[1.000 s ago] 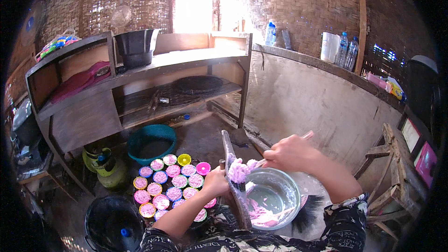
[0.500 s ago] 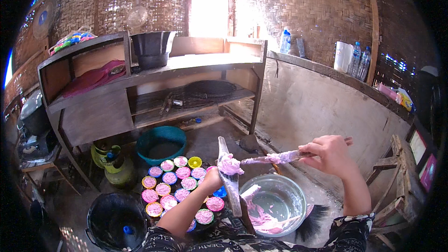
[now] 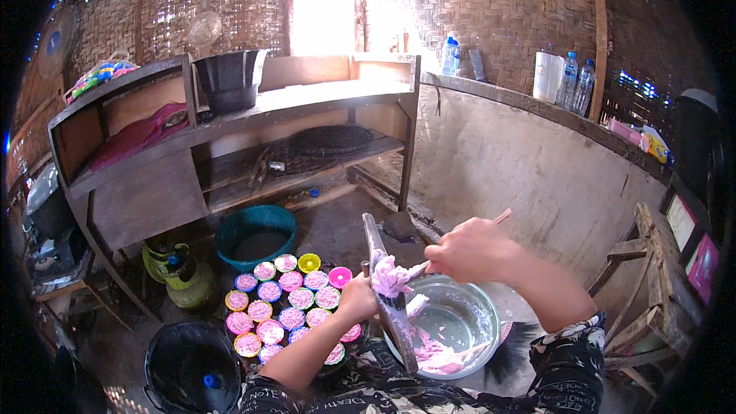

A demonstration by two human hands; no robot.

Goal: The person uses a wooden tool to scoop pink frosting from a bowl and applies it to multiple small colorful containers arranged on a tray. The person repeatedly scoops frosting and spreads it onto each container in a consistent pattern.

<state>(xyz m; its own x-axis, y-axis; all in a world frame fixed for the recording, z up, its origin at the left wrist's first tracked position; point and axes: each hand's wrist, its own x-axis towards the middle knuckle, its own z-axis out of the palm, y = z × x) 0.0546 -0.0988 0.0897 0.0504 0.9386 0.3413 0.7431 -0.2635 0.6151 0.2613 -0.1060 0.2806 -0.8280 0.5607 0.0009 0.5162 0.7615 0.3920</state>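
My left hand (image 3: pixel 357 299) is closed around a long, flat wooden paddle (image 3: pixel 400 330), tilted over the near side of a basin. A lump of pink paste (image 3: pixel 391 279) clings to the paddle's middle. My right hand (image 3: pixel 469 250) grips a thin, paste-smeared stick (image 3: pixel 502 216), and its lower end touches the lump. Below both hands, the clear plastic basin (image 3: pixel 497 322) holds more pink paste (image 3: pixel 438 360), smeared along its wall. To the left of my left hand stand several colourful small cups (image 3: pixel 270 330), most filled with pink paste.
A black bucket (image 3: pixel 157 372) stands at lower left, with a green gas cylinder (image 3: pixel 188 284) behind it. A teal basin (image 3: pixel 222 245) sits before the wooden shelf unit (image 3: pixel 146 207). Dark bristles (image 3: pixel 515 345) lie beside the clear basin, and a wooden frame (image 3: pixel 652 284) leans at right.
My right hand has moved left and closer to the paddle, pushing the stick's end into the paste. The whole view has shifted slightly, so surroundings appear further left.
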